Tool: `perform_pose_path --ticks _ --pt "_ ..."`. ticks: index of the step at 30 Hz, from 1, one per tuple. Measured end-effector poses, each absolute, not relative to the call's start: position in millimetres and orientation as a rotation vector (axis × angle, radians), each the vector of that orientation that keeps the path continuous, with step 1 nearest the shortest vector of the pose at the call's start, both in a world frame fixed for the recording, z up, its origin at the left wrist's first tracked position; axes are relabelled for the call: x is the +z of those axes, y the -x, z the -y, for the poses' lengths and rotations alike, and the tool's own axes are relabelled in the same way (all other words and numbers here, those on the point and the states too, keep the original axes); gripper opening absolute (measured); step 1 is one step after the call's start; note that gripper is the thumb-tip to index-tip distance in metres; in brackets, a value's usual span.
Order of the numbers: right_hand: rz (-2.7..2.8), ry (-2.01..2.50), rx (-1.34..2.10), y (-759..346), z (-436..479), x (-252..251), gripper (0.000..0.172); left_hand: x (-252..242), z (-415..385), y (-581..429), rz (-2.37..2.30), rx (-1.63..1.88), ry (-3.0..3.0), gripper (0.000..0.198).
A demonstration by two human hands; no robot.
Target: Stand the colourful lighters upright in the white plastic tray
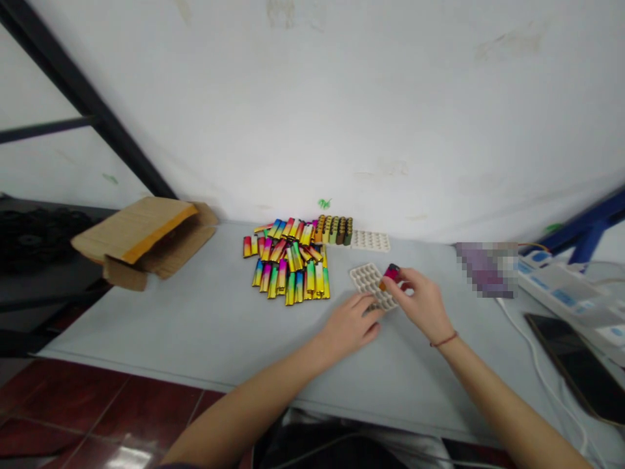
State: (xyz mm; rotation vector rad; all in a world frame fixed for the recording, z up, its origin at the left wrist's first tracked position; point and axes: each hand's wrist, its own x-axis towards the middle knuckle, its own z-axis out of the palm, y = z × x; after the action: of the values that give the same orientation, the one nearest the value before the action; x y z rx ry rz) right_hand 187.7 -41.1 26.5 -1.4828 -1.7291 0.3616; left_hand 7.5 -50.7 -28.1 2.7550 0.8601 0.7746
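Note:
My right hand [420, 301] pinches a small shiny casing, pink-red and dark at the top and orange lower down [391, 272], shaped like a lighter shell. It is held tilted over a pale tray with rows of round holes [365, 276]. My left hand [349, 326] lies at the near left edge of that tray, fingers stretched onto it and thumb apart. To the left, many metallic casings in gradient colours [293, 260] lie in a loose heap. Behind, similar casings stand upright in rows [334, 229] in a second holed tray [371, 240], whose right part shows bare holes.
An open cardboard box [146, 228] lies at the table's left. On the right are a white power strip [566, 293], a dark phone [576, 365], a white cable [530, 345] and a blurred purple item [483, 270]. A white wall [342, 117] rises behind the grey table [195, 339].

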Motion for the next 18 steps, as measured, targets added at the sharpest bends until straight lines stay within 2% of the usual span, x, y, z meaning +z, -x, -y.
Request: perform_pose_path --ticks 5,10,18 --pt "1.786 1.483 0.795 -157.5 -12.9 18.7 0.021 -29.8 55.2 -12.4 -0.814 0.757 -2.721 0.037" --pt "1.836 1.498 0.977 -130.2 -58.0 3.4 0.017 -30.3 54.5 -12.4 -0.785 0.757 -2.692 0.038" --pt "1.876 1.528 1.1 -121.7 -85.5 -4.8 0.022 -30.8 52.7 -13.0 -0.748 0.766 -2.673 0.039"
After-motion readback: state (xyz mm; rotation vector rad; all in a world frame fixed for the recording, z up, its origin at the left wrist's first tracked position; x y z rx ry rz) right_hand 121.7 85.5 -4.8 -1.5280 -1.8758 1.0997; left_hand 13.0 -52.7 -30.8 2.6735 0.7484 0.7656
